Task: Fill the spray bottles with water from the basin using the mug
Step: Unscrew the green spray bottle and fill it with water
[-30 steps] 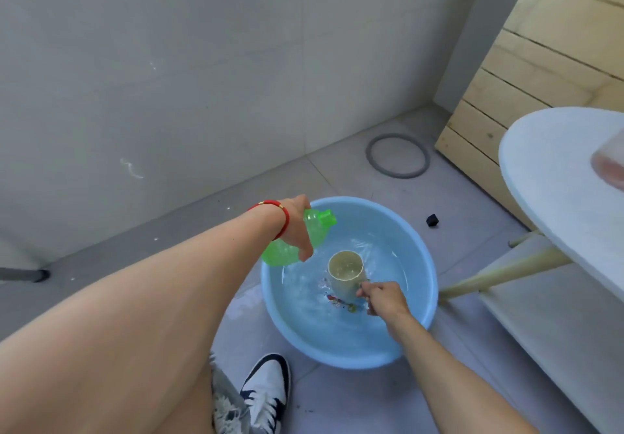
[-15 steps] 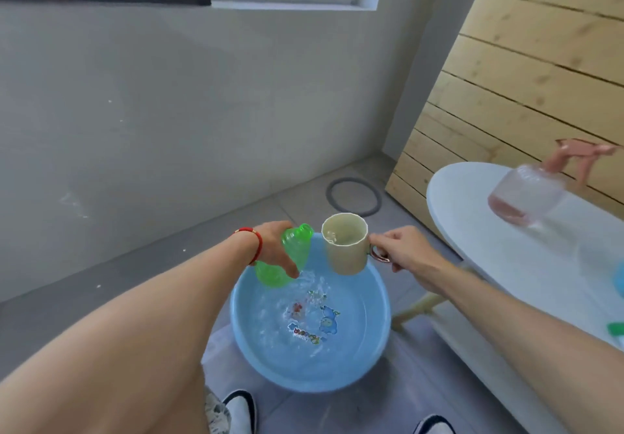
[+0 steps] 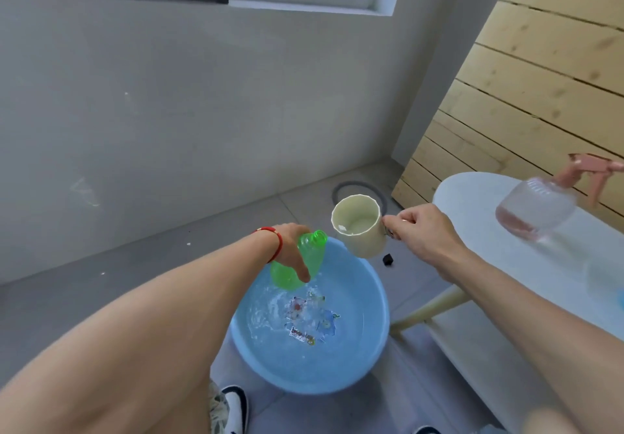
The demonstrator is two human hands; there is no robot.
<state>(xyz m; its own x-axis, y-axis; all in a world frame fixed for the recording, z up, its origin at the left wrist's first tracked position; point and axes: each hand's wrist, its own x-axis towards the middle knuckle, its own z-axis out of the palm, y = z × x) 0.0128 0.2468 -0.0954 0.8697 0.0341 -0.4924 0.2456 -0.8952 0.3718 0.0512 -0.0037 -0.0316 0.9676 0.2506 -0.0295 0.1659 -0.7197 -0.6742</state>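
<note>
Holding mug point(image 3: 358, 231) beside green bottle point(image 3: 305, 259), above basin point(image 3: 378, 342)

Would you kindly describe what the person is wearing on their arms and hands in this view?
Both forearms are bare, with no sleeves or gloves showing. The left wrist carries a thin red cord bracelet with a small pale bead. The left hand shows no rings. The right hand has a slim ring on one finger, and its wrist is bare.

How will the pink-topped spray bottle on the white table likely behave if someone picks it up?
The pink-topped spray bottle looks like thin clear plastic, so probably light and slightly squashy. Only a shallow layer of liquid shows inside, adding little weight. Its rounded body seems tilted, though the picture is blurred there, so it may tip easily.
</note>
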